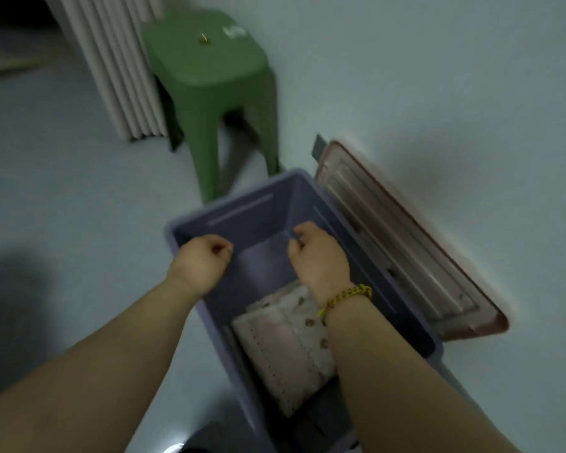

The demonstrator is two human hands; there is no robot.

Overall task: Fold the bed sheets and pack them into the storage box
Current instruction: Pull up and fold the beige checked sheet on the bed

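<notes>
With fingers curled on nothing visible, the left hand (203, 261) and right hand (317, 256) hover over the purple storage box (242, 220), whose near end holds the folded bed sheet (275, 348).

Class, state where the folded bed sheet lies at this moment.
In the head view, lower centre, the folded bed sheet lies inside the purple storage box at its near end; the lid lies just right of the box.
</notes>
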